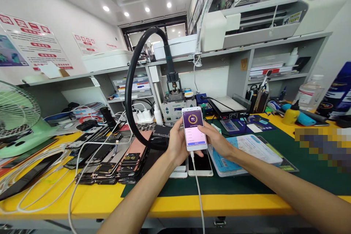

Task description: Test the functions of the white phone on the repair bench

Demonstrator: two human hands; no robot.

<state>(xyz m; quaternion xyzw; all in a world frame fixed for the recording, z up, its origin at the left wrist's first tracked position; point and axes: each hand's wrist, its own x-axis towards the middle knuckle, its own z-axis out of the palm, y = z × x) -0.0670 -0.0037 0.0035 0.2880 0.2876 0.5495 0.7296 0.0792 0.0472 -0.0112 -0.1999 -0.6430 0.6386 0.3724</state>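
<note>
A white smartphone (195, 136) is held upright in my left hand (177, 142), whose fingers wrap round its left side and back. Its lit screen has a purple top with a ring reading about 95, a pale list and a blue bar below. My right hand (218, 139) comes in from the right, a fingertip stretched onto the screen's right side; its other fingers are partly hidden. From the phone's bottom edge a white charging cable (196, 181) runs down over the table edge. Beneath my hands lie another white-framed phone (201, 170) and a further white phone (178, 175).
Stacks of phone parts (131, 161) and loose white cables (41, 182) cover the left side, near a green fan (16, 124). A black flexible hose (128, 91) arches close behind my left hand. Blue-and-white packs (246, 150) lie right, on the green mat (307, 175).
</note>
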